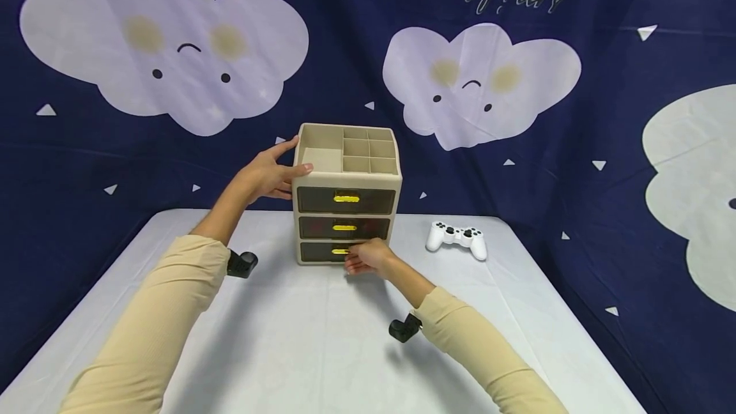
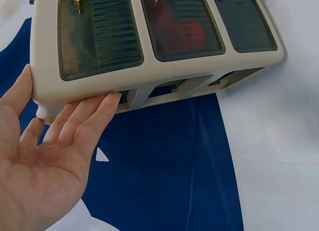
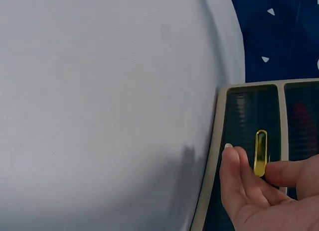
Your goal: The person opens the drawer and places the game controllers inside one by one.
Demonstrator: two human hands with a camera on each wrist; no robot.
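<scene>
A cream desktop organizer (image 1: 348, 176) with three dark see-through drawers stands upright at the table's far side. Its top has one large compartment and several small ones. My left hand (image 1: 267, 174) rests against the organizer's upper left side, thumb over the top edge and fingers extended along the side wall (image 2: 134, 94). At the bottom drawer (image 1: 316, 252), my right hand (image 1: 370, 256) has its thumb and fingers around one end of the gold drawer handle (image 3: 260, 152). All three drawers look closed. Something red shows through the middle drawer (image 2: 182, 29).
A white game controller (image 1: 456, 239) lies right of the organizer on the white-covered table (image 1: 310, 344). Behind the table hangs a dark blue cloth (image 1: 345, 69) with cloud prints. Black wrist devices (image 1: 405, 328) sit at both sleeves.
</scene>
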